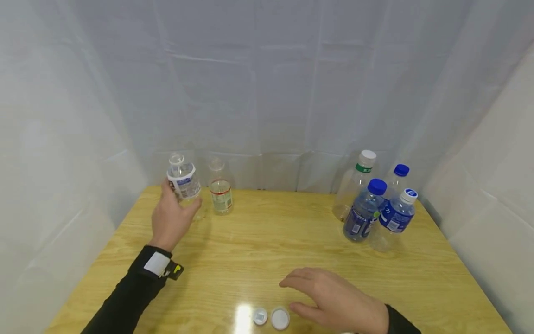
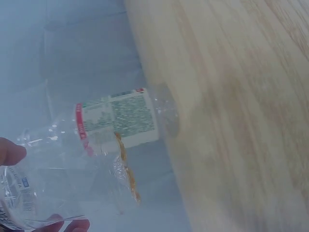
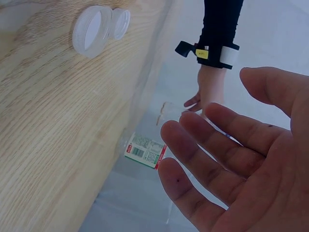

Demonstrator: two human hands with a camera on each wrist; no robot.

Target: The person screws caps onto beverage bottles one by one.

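Observation:
At the back left, my left hand [image 1: 173,220] grips a clear plastic bottle [image 1: 185,181] with a white and blue label and an uncapped mouth. Its base hangs over the tabletop in the left wrist view. Just right of it stands another clear bottle [image 1: 221,195], also capless, whose pale label [image 2: 128,118] has a red band. My right hand [image 1: 329,297] hovers over the front of the table, holding nothing, its fingers [image 3: 193,154] relaxed. Left of its thumb lie a small white cap [image 1: 260,316] and a larger white cap [image 1: 280,318], side by side.
Several capped bottles stand grouped at the back right: a tall one with a white cap [image 1: 367,157], two with blue caps, and one with a blue label [image 1: 395,218]. Pale sheeting [image 1: 283,93] hangs behind the wooden table [image 1: 267,232] and along both sides.

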